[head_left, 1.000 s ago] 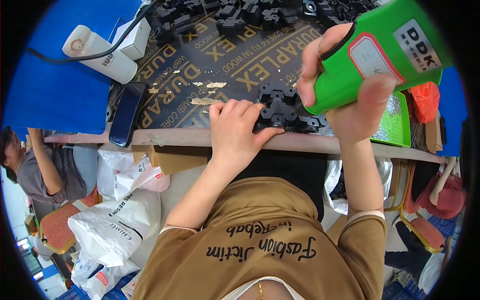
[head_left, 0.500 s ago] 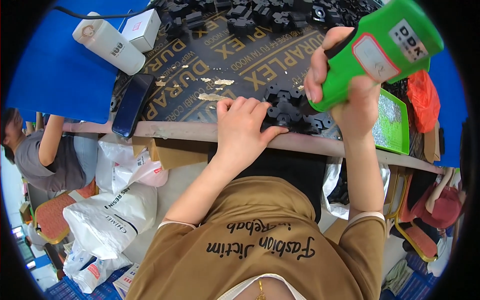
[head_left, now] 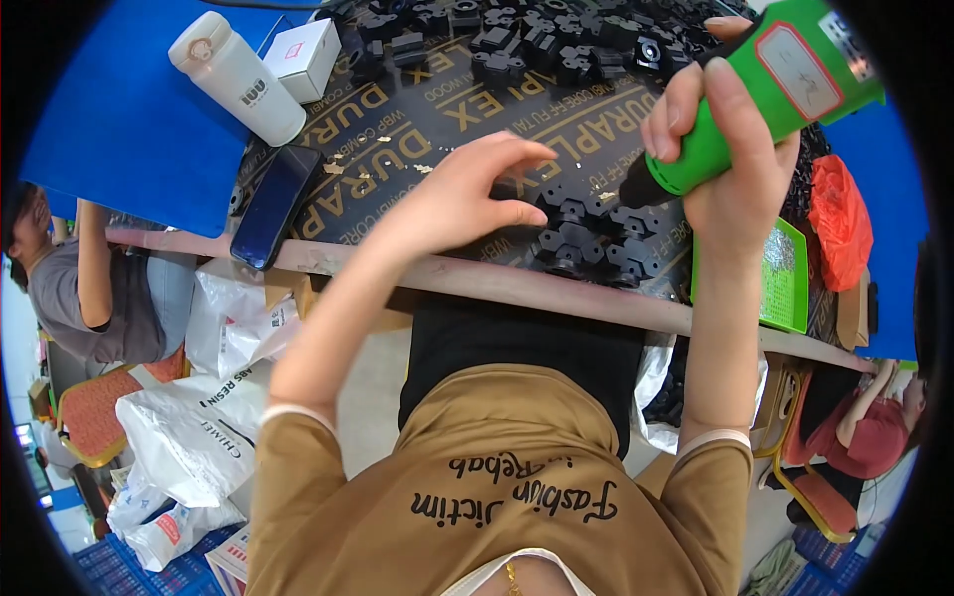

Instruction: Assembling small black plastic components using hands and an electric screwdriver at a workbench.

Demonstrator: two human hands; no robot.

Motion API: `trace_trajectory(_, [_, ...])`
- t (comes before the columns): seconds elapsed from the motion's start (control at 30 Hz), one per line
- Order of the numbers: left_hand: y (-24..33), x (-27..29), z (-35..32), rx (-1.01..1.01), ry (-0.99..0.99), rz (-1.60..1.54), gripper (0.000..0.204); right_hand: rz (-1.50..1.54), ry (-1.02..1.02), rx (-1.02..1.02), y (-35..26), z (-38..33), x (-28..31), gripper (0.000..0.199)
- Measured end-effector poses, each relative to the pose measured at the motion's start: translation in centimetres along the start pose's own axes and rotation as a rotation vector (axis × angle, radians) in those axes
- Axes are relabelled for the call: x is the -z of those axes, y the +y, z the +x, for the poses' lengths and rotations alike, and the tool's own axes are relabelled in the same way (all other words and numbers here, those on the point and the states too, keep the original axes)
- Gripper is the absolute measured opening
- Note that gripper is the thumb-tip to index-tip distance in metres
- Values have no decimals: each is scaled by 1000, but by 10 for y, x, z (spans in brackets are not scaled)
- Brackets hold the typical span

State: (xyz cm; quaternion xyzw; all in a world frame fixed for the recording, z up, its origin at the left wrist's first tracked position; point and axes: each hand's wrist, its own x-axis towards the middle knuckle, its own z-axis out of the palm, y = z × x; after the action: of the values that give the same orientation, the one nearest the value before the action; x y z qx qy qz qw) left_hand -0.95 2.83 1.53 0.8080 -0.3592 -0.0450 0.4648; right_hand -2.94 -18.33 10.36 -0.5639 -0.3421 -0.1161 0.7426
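My right hand [head_left: 737,159] is wrapped round a green cordless power driver [head_left: 720,134], its black nose tilted down to the left. That nose is just above a cluster of black plastic parts [head_left: 588,243] near the table's front edge; whether it touches them I cannot tell. Over the table left of the cluster is my left hand [head_left: 462,189], thumb and fingers apart with nothing between them. Its thumb tip comes close to the nearest black part.
Many more black parts [head_left: 497,55] lie along the far side. A dark phone [head_left: 275,209], white bottle [head_left: 243,84] and white box [head_left: 306,62] stand at left. At right are a green tray [head_left: 803,283] of small metal pieces and a red plastic bag [head_left: 841,223]. People sit on both sides.
My left hand has come off the table edge by the black parts and moved up and slightly left, fingers opening. My right hand has shifted a little right with the driver, which now tilts flatter.
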Motion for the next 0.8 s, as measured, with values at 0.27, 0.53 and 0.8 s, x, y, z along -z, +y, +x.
trace_trajectory(0.27, [-26,4,43,-94,-488,-88,57,-13,348,-82,10,8,-50,35])
trace_trajectory(0.53, [-24,-1,42,36,-513,-91,49,-38,147,20,40,4,-34,22])
trace_trajectory(0.8, [-23,-2,36,-13,-421,-62,41,-44,107,-33,44,4,-38,20])
